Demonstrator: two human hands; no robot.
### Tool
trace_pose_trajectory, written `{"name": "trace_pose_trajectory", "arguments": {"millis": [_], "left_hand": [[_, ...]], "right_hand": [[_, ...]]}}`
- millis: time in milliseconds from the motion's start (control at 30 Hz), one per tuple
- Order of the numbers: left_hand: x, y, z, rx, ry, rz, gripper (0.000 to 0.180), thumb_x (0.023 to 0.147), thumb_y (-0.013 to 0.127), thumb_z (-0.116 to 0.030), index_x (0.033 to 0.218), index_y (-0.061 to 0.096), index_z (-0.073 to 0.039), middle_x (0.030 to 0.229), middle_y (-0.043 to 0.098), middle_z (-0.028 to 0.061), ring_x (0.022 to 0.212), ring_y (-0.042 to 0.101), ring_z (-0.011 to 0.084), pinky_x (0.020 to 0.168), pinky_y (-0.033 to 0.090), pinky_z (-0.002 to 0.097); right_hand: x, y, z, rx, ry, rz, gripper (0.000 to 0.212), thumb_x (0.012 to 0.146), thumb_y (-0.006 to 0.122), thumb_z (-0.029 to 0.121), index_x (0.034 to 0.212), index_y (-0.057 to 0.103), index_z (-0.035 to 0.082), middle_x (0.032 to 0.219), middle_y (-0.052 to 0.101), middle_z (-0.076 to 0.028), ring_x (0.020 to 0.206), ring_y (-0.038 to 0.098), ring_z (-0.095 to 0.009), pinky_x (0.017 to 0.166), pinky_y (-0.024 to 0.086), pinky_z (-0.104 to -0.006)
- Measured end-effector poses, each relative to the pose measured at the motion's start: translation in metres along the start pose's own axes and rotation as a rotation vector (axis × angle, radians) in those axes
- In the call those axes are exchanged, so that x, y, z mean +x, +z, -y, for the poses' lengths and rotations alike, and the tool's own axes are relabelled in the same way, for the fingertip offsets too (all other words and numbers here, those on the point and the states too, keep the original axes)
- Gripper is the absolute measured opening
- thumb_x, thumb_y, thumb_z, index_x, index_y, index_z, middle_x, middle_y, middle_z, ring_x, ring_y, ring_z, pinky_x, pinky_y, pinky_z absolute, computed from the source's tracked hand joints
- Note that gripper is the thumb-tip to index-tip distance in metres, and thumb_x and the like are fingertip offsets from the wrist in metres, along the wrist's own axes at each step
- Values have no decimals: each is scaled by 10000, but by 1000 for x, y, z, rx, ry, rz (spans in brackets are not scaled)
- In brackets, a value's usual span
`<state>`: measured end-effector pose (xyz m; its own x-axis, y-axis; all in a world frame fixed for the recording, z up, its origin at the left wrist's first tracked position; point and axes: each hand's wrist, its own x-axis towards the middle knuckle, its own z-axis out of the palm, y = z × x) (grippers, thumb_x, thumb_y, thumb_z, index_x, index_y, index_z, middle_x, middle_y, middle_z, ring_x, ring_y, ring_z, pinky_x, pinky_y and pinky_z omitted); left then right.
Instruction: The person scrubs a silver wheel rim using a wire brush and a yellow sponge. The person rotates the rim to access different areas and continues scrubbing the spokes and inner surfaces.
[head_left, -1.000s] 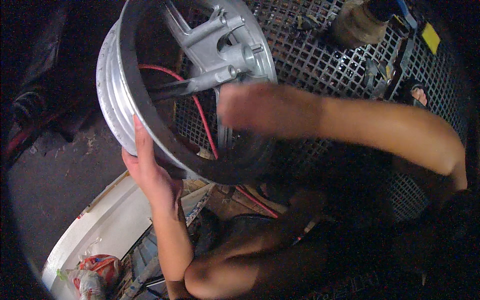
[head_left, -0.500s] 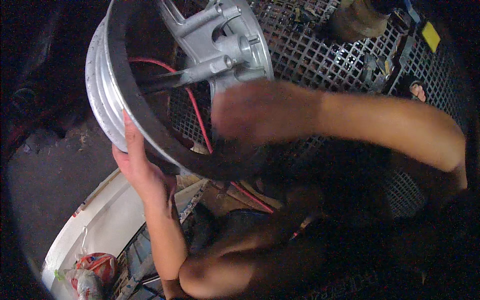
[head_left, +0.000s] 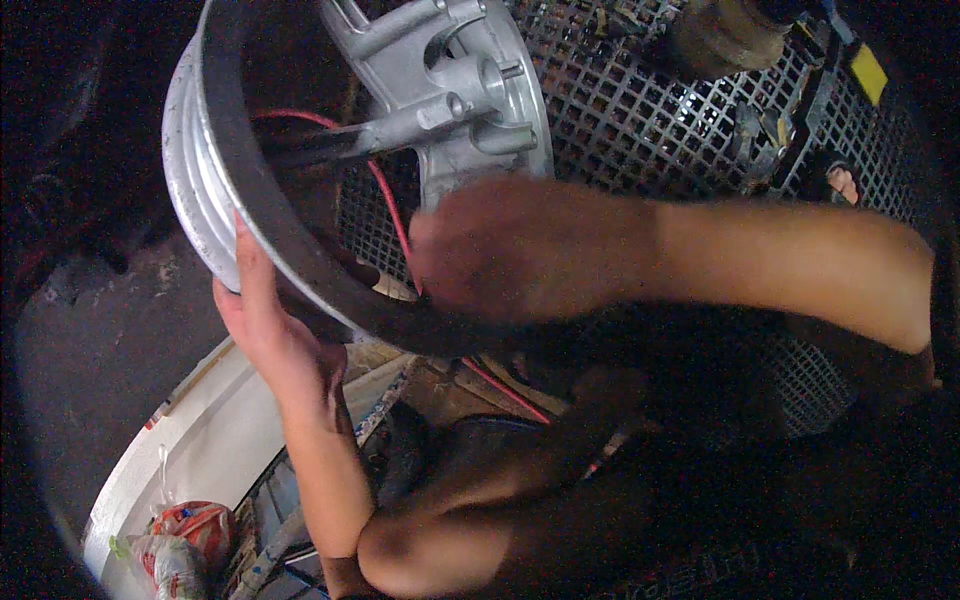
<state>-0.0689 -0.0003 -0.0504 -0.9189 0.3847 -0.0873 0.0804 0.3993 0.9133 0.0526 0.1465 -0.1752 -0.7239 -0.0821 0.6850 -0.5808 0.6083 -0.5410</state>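
A silver cast wheel rim [head_left: 205,205] with thick spokes and a hub [head_left: 480,85] stands tilted at the upper left, its inside dark. My left hand [head_left: 262,320] grips the lower left edge of the rim, thumb on the near lip and fingers behind. Across the lower part of the wheel reaches my right hand [head_left: 520,250], just below the hub. It is curled like a fist and blurred by motion; its fingertips, and whatever they hold, are hidden.
Black plastic grating [head_left: 640,120] covers the floor at the upper right, with a yellow piece [head_left: 869,75] at its far side. A red hose [head_left: 390,205] runs behind the wheel. At the lower left are a white curved panel [head_left: 215,410] and plastic bags [head_left: 190,535].
My right hand has moved slightly down, away from the hub. The wheel and my left hand have shifted a little to the left.
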Motion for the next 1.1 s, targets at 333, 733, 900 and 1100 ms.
{"name": "trace_pose_trajectory", "arguments": {"millis": [333,733,900,1100], "left_hand": [[-2,13,-9,-18,-1,-14,365,942,650,-254,1177,620,23,1089,660,60,957,599,107,887,437,255],[-5,9,-16,4,-19,-55,438,904,699,-285,1175,610,47,1099,651,74,969,586,121,892,424,252],[1,-2,-9,-22,-101,47,739,920,510,-595,1290,531,44,1238,607,126,1110,575,206,977,422,323],[8,-62,55,73,-417,87,747,921,516,-553,1420,408,-9,1368,525,147,1236,522,283,996,463,419]], "right_hand": [[11,-9,-1,79,275,365,222,829,528,149,973,653,36,967,653,-151,873,675,-292,753,561,-381],[2,1,1,-470,-52,189,222,782,545,169,944,673,86,900,673,-63,955,631,-227,751,544,-348],[-1,-33,-12,-174,51,196,216,745,597,151,932,668,70,1016,653,-87,962,614,-269,839,525,-359],[-77,-48,39,-6,328,323,288,714,667,141,985,650,45,1042,632,-119,1071,570,-302,859,538,-411]]}}
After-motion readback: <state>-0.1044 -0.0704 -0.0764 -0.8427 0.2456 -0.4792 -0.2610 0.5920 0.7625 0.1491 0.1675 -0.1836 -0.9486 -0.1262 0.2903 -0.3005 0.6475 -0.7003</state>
